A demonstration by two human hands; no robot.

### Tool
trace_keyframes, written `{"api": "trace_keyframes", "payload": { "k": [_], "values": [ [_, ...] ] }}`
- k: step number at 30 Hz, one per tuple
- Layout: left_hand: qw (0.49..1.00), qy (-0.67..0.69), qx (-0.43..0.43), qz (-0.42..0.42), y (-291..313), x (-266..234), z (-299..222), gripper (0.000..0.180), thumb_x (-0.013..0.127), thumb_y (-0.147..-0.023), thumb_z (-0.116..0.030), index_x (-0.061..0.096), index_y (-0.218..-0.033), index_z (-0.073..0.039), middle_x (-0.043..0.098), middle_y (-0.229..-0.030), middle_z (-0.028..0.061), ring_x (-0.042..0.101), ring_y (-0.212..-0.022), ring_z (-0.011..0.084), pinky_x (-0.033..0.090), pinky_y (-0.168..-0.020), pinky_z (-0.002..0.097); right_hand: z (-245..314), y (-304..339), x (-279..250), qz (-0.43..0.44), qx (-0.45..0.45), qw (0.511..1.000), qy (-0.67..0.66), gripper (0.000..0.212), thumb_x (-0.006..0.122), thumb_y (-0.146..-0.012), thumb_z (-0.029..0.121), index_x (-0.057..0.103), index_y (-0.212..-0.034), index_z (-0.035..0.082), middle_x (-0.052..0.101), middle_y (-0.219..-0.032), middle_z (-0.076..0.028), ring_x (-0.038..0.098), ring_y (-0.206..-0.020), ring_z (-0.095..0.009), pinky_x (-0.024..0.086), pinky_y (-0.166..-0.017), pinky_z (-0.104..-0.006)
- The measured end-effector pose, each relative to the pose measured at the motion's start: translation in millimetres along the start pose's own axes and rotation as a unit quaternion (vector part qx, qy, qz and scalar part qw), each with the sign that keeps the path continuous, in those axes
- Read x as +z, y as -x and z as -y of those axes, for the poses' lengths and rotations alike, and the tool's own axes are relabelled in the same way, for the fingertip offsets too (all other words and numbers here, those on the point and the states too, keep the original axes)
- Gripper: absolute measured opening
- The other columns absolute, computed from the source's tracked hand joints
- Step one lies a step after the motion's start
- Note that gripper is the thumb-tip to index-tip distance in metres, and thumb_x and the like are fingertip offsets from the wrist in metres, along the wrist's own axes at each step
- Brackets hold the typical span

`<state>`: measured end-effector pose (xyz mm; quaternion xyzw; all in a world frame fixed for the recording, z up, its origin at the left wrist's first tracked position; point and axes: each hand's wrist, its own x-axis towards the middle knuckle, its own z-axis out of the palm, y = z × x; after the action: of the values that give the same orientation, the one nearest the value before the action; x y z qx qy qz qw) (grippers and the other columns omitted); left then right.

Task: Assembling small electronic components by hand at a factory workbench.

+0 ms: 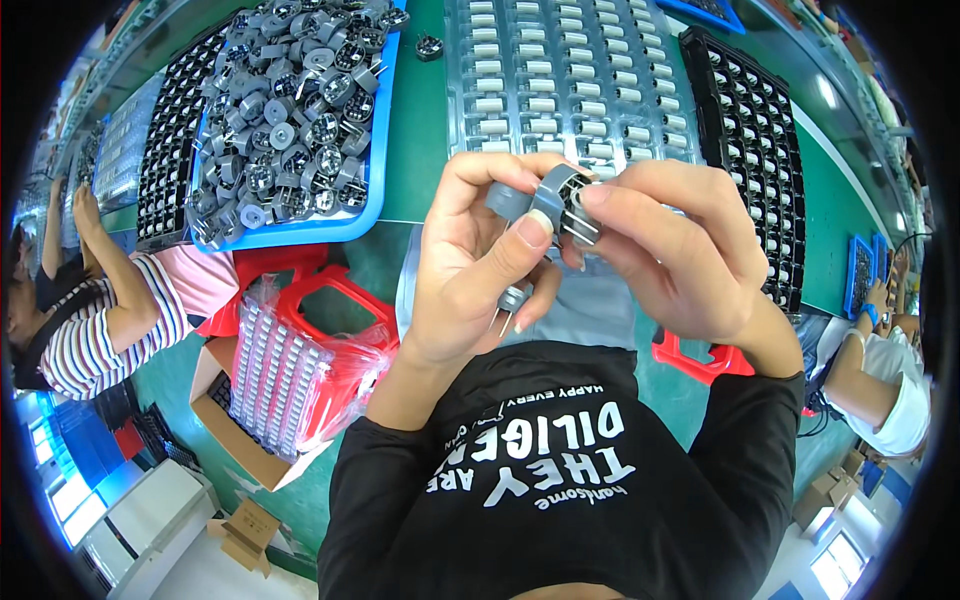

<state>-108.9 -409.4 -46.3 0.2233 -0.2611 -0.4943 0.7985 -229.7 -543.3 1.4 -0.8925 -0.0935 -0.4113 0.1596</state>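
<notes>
My left hand is closed round several small grey round parts. Between its thumb and fingers sits a grey plastic housing, its open side facing right. Another grey round part is tucked behind the thumb. A third part with two metal pins is held in the lower fingers. My right hand is closed, its fingertips pinching at a pinned part at the housing's open side. Whether that part is inside the housing or only against it I cannot tell. Both hands are above my lap, before the table edge.
A blue tray heaped with grey pinned parts stands left on the green table. A clear blister tray of white cylinders lies ahead, black trays either side. One loose part lies between. Red stools and people flank me.
</notes>
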Motion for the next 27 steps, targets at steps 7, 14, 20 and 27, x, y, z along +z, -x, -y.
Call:
{"api": "trace_keyframes", "payload": {
  "k": [7,14,20,27],
  "values": [
    [0.999,0.017,0.003,-0.030,2.2,11.0,-1.9,0.027,0.062,-0.092,-0.002,0.044,-0.112,-0.006,0.050,-0.124,0.0207,0.062,-0.078,0.0197,0.044,-0.038,0.0205,5.0,-3.4,-5.2,0.006,0.035,0.999,-0.026,0.045,0.076,-0.066,-0.008,0.068,-0.109,-0.001,0.062,-0.098,-0.013,0.062,-0.081,-0.021,0.052,-0.065,-0.0281],
    [0.963,-0.205,0.103,-0.139,10.2,14.9,22.8,0.028,0.066,-0.089,-0.002,0.046,-0.109,-0.004,0.054,-0.113,0.0160,0.059,-0.066,0.0149,0.044,-0.040,0.0210,7.1,14.4,1.5,-0.059,0.314,0.889,-0.327,0.018,0.071,-0.084,0.000,0.066,-0.101,-0.005,0.065,-0.102,-0.014,0.065,-0.086,-0.019,0.054,-0.070,-0.0303],
    [0.986,-0.160,0.006,-0.044,0.2,12.4,10.8,0.015,0.054,-0.098,-0.009,0.050,-0.109,0.001,0.052,-0.081,0.0096,0.047,-0.060,0.0111,0.036,-0.038,0.0200,-12.2,3.4,-40.5,-0.027,0.238,0.953,-0.183,0.010,0.071,-0.082,-0.002,0.065,-0.090,-0.004,0.065,-0.096,-0.013,0.064,-0.088,-0.019,0.052,-0.076,-0.0280],
    [0.988,0.014,-0.128,-0.088,-11.2,2.5,-12.8,0.045,0.037,-0.105,-0.026,0.042,-0.135,0.008,0.043,-0.086,0.0063,0.040,-0.072,0.0119,0.031,-0.035,0.0178,-155.8,125.4,-175.6,-0.033,0.368,0.895,0.250,0.010,0.068,-0.087,0.005,0.067,-0.095,-0.001,0.070,-0.089,-0.006,0.064,-0.076,-0.011,0.052,-0.072,-0.0244]
  ]
}}
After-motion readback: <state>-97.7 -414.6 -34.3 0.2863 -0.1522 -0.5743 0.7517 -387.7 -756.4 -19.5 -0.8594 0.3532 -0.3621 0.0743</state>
